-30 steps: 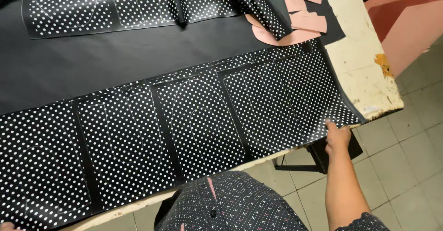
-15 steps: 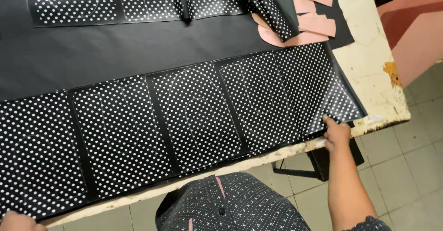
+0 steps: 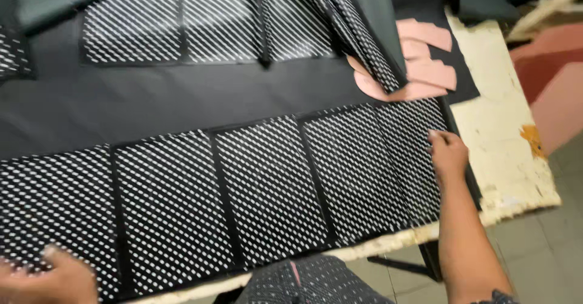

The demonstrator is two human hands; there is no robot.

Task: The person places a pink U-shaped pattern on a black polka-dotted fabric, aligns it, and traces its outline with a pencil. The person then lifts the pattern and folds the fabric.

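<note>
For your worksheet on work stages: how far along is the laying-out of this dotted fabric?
Done: the dotted fabric lies spread along the table, panels flat. In hand: the right hand presses its far end, the left hand its near corner. Left: a folded dotted piece and pink pieces sit beyond.

Worn cream-painted table (image 3: 509, 158) over grey tiled floor (image 3: 546, 249), reddish surface (image 3: 552, 91) beyond.

Both hands rest flat on the black white-dotted fabric strip (image 3: 267, 194): right hand (image 3: 448, 152) at its right end, left hand (image 3: 51, 275) at its left, on the table (image 3: 510, 152).
</note>
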